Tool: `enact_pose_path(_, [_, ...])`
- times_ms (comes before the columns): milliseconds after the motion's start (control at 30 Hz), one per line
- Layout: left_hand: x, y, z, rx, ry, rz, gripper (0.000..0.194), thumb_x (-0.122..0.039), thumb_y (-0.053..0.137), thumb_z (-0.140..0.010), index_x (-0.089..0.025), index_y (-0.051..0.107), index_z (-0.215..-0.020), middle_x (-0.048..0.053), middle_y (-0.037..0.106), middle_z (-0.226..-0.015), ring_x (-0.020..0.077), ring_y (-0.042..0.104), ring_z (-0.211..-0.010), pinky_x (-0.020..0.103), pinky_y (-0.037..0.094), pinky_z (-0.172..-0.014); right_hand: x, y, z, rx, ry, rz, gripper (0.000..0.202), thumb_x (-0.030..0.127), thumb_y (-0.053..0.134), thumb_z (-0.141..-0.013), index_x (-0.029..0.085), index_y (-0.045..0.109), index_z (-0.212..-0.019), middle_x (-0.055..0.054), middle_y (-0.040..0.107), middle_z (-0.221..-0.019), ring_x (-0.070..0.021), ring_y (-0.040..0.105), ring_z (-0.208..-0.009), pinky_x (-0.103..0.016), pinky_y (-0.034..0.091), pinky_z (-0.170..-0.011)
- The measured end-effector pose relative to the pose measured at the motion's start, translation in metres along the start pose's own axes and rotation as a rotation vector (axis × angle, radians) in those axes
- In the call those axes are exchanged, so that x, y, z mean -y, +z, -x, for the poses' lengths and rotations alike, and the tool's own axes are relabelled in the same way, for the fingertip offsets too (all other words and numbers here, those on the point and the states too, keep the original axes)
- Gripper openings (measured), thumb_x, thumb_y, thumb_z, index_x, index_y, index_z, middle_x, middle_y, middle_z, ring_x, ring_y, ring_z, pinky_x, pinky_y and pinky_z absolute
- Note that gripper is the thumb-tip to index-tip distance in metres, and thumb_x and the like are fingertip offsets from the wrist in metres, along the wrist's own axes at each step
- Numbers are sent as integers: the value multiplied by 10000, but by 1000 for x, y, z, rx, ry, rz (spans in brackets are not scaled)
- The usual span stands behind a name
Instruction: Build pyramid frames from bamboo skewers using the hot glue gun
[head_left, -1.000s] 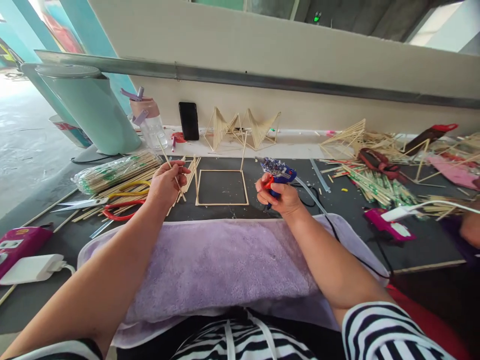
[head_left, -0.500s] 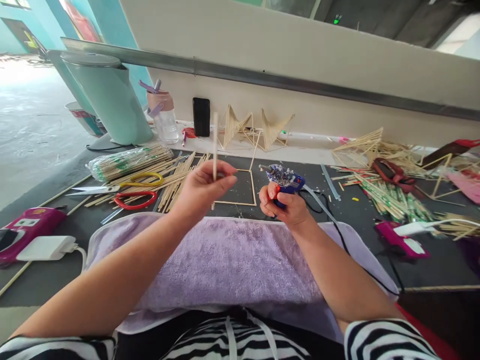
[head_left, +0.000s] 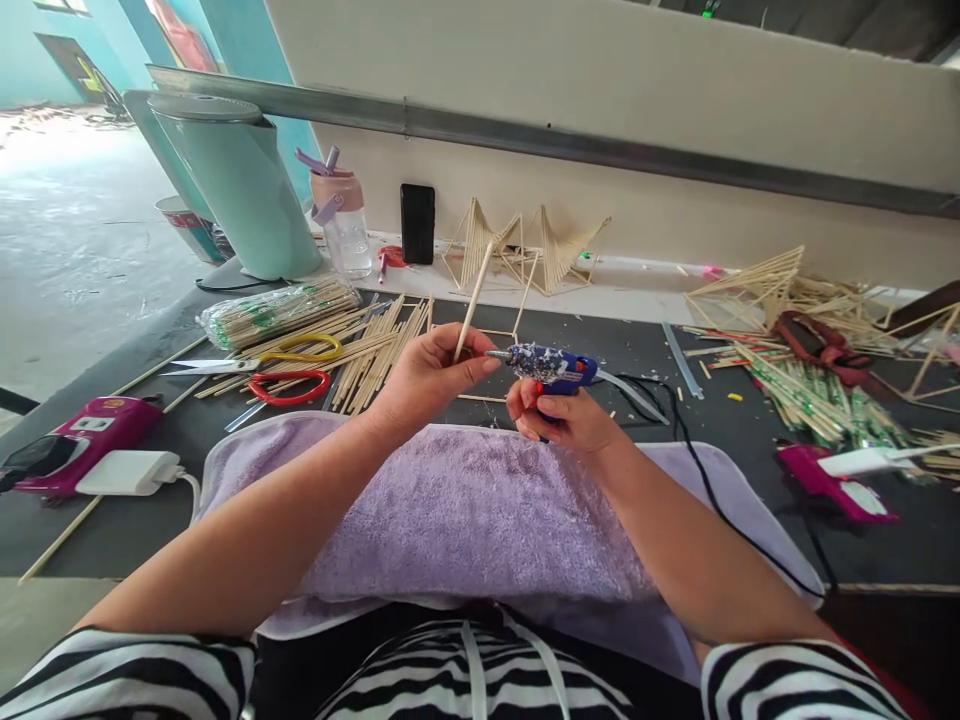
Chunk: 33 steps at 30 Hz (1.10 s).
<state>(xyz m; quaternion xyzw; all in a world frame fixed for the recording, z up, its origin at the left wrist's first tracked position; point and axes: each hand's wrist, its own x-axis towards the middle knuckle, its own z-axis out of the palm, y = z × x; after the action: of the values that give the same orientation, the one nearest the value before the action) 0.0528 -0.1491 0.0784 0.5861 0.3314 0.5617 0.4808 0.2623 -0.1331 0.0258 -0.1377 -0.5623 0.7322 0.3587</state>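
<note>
Between the thumb and fingers of my left hand (head_left: 431,375) a thin wooden stick (head_left: 477,295) is pinched, leaning up and to the right. My right hand (head_left: 566,415) is wrapped round the handle of a blue hot glue gun (head_left: 551,368), whose body is crusted with whitish bits. The gun's nozzle points left and comes close to my left fingertips; whether it touches the stick I cannot tell. Behind my hands lies a square stick frame (head_left: 491,398), partly hidden, with one stick (head_left: 527,290) rising from its far corner.
Loose sticks (head_left: 390,350), scissors with red and yellow handles (head_left: 289,375) and a wrapped stick bundle (head_left: 279,310) lie left. Finished stick models (head_left: 480,250), a phone (head_left: 418,223) and a bottle (head_left: 346,225) stand behind. A purple towel (head_left: 465,520) covers the front; a black cord (head_left: 697,470) runs right.
My left hand has moved right and tilted its stick to the right. The glue gun has turned level, its nozzle now close to my left fingers. The view has shifted slightly.
</note>
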Motion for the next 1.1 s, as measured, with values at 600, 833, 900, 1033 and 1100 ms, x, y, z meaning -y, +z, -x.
enact_pose_path(600, [6,-45,-24,-290,72,16,76,-206,607,-744,-178,634,-678,-22,554,-610,45,394,-454,218,222,-404,28,-14,3,-350,-136,151,196,370,700,-720,199,616,-768,30,671,-784,-6,336,-347,-251,379,-473])
enact_pose_path(833, [16,-84,-48,-561,-81,-242,152,-257,636,-771,-159,622,-656,-63,430,-488,26,293,-375,235,127,-374,28,-32,3,-907,-3,832,276,457,682,-755,189,646,-813,55,534,-496,-105,494,-433,-267,413,-512])
enact_pose_path(900, [20,-88,-48,-569,-133,-295,264,-368,669,-781,-164,600,-629,-78,344,-418,31,264,-363,239,121,-379,25,-40,2,-990,28,907,278,454,675,-744,187,642,-816,49,566,-525,-109,502,-426,-277,430,-520])
enact_pose_path(1033, [25,-92,-47,-564,-174,-319,157,-290,730,-722,-166,640,-686,-98,359,-402,28,275,-383,234,145,-408,20,-52,2,-963,62,929,296,483,648,-754,196,646,-827,55,536,-461,-133,526,-437,-285,437,-543])
enact_pose_path(1100, [29,-95,-48,-566,-177,-319,166,-170,731,-671,-174,697,-833,-110,429,-448,28,318,-413,224,195,-432,17,-54,3,-949,88,954,314,507,638,-762,203,652,-841,49,539,-451,-146,542,-460,-287,435,-552])
